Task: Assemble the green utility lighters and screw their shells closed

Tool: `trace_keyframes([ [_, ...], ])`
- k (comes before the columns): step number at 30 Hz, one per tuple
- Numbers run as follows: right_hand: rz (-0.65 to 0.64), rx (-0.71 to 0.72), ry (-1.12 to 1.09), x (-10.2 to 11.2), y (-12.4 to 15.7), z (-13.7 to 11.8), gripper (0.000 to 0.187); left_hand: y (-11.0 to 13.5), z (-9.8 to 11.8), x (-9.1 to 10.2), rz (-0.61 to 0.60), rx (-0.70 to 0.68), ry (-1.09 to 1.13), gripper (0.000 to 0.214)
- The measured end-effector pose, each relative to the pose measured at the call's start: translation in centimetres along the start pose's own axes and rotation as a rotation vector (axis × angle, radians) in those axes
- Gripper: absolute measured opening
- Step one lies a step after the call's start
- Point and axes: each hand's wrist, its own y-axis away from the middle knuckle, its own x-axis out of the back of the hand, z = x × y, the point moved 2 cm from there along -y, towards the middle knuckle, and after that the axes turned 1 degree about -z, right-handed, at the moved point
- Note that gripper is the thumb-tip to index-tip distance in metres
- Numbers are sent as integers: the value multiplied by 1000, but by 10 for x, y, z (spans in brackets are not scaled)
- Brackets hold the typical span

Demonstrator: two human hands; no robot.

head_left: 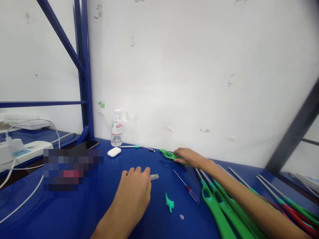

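Observation:
My left hand point(136, 184) rests low over the blue table with its fingers curled down. A small clear plastic piece point(154, 177) sticks out from beside its fingertips; the rest of that piece is hidden by the hand. Farther back, my right hand point(188, 156) is closed on a green plastic handle shell point(167, 154) near the wall. Between the hands and nearer to me lie a screwdriver point(191, 193) with a clear purplish handle, a teal plastic trigger piece point(169, 202) and a tiny pale scrap point(181, 217).
Several long-nosed lighters with green point(216, 212) and red point(294, 212) handles lie under and beside my right arm. At the back stand a water bottle point(117, 129), a white case point(114, 152) and a thin metal rod point(129, 146). A power strip point(32, 149) with cables is left.

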Motion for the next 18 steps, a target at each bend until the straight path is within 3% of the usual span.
trace_keyframes([
  [8, 20, -25, -111, 17, 24, -3, 34, -1, 0, -1, -12, 0, -11, 31],
  [18, -71, -57, -153, 5, -6, -31, 35, -1, 1, -1, -24, 6, -23, 31],
])
